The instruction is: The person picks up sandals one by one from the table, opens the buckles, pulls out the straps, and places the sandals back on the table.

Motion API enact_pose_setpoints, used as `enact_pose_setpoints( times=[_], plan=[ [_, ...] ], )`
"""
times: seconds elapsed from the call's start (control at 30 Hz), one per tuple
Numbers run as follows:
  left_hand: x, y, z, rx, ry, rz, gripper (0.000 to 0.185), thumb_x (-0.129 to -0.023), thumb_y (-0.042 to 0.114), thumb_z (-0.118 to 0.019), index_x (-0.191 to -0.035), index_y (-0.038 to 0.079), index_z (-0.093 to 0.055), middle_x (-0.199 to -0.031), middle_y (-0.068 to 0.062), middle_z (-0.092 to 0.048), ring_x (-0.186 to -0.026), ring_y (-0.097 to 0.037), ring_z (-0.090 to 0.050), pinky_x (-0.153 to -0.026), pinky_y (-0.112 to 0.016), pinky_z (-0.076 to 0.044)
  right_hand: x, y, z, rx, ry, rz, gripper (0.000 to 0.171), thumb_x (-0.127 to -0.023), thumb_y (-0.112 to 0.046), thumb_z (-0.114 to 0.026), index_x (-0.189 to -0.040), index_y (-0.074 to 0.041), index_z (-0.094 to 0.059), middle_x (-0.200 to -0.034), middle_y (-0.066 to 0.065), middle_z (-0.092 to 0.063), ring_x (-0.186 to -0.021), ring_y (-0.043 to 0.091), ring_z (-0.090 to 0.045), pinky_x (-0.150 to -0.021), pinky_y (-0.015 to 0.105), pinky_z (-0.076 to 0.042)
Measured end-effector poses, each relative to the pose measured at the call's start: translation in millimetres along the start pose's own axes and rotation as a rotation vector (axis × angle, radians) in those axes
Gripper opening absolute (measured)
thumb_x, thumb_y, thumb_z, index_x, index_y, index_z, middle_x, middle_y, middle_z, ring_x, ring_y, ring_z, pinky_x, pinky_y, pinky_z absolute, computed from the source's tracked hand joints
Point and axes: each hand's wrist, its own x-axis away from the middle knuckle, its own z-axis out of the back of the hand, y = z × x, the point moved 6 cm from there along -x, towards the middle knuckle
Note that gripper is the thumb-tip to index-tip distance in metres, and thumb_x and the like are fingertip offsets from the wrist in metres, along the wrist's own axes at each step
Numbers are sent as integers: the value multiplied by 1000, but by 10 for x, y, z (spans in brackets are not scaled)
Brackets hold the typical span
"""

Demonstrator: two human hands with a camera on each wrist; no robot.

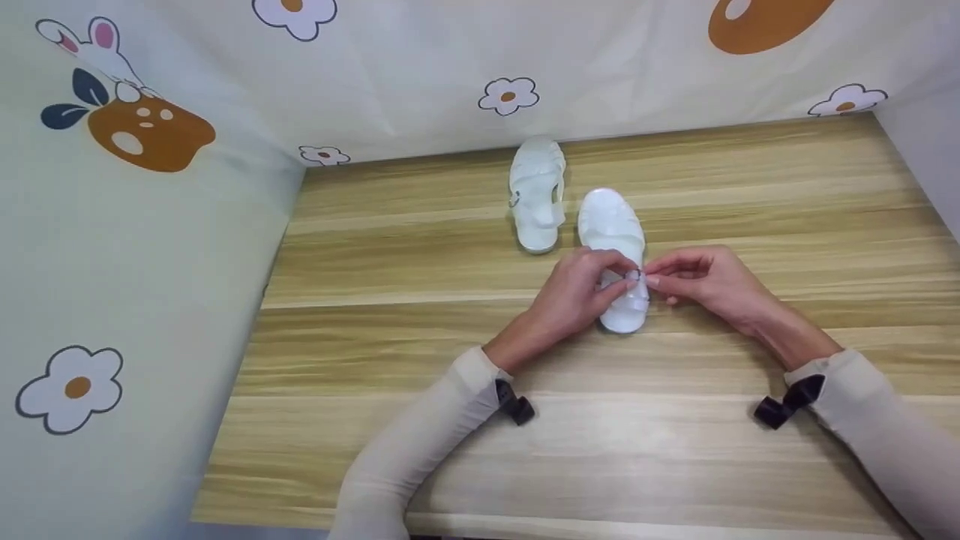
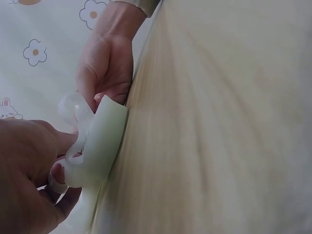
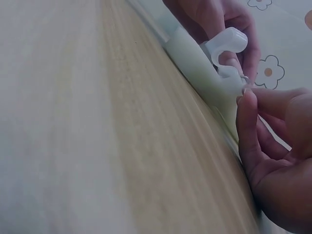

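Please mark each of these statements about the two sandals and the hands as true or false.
1. Both hands work at the nearer sandal. True.
2. The farther sandal is held by the left hand. False: no hand touches it.
3. The right hand pinches at the nearer sandal's strap buckle. True.
4. The sandals are stacked. False: they lie side by side on the wooden table.

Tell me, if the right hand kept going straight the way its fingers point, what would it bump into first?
The right hand points leftward at the near sandal's buckle, which its fingertips already pinch. Just beyond it is the left hand, gripping the same strap. Depth looks close, so contact is immediate.
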Motion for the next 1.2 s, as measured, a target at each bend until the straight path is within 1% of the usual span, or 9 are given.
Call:
enact_pose_setpoints(
  times=[0.23,0.37,0.47,0.67,0.83,0.97,1.07,1.2],
  plan=[
    [16,-3,7,-31,21,13,16,-101,24,-79,-113,14,-78,-110,4,-84,-101,-14,-69,-86,-25,-52,-4,-14,-15,32,34,16,36,-97,-18,-83,-124,5,-76,-104,-3,-84,-79,4,-72,-65,22,-61],
    [24,-1,-5,-47,29,7,15,-103,24,-77,-113,14,-77,-111,4,-84,-102,-16,-69,-87,-28,-53,-4,-26,-11,34,52,15,36,-98,-21,-83,-124,3,-77,-103,-4,-84,-75,3,-70,-62,21,-59],
    [26,3,-10,-54,28,2,16,-104,25,-75,-114,14,-76,-112,3,-84,-103,-17,-69,-88,-31,-53,-3,-22,-8,27,51,11,36,-97,-20,-83,-123,4,-77,-102,-4,-84,-74,4,-70,-63,21,-60],
    [28,12,6,-30,27,-12,15,-102,23,-77,-113,13,-76,-110,4,-84,-97,-17,-68,-83,-25,-50,-10,0,-17,28,45,22,34,-97,-17,-84,-122,6,-77,-100,-4,-84,-75,3,-70,-63,21,-61],
    [25,18,12,-28,27,-18,18,-103,23,-76,-117,14,-78,-113,4,-84,-99,-15,-69,-85,-25,-51,-10,-7,-12,34,47,21,34,-96,-18,-84,-121,5,-78,-101,-4,-84,-75,3,-71,-63,21,-60],
    [25,22,18,-26,15,-25,21,-102,23,-76,-121,14,-80,-113,2,-83,-100,-14,-69,-86,-27,-52,-1,-8,1,24,14,30,34,-97,-14,-83,-124,6,-76,-105,-2,-84,-79,5,-73,-66,22,-62],
    [28,22,15,-26,4,-25,22,-103,23,-75,-122,14,-80,-115,2,-83,-104,-14,-69,-90,-28,-53,4,-8,9,11,-9,52,33,-97,-9,-82,-125,8,-75,-108,0,-84,-82,6,-74,-68,23,-63],
    [36,17,7,-21,-3,-21,22,-103,23,-75,-123,15,-79,-118,4,-82,-109,-14,-70,-95,-28,-53,-1,-3,6,-14,-7,73,33,-96,-6,-82,-124,9,-75,-109,2,-85,-82,7,-76,-68,23,-63]
  ],
)
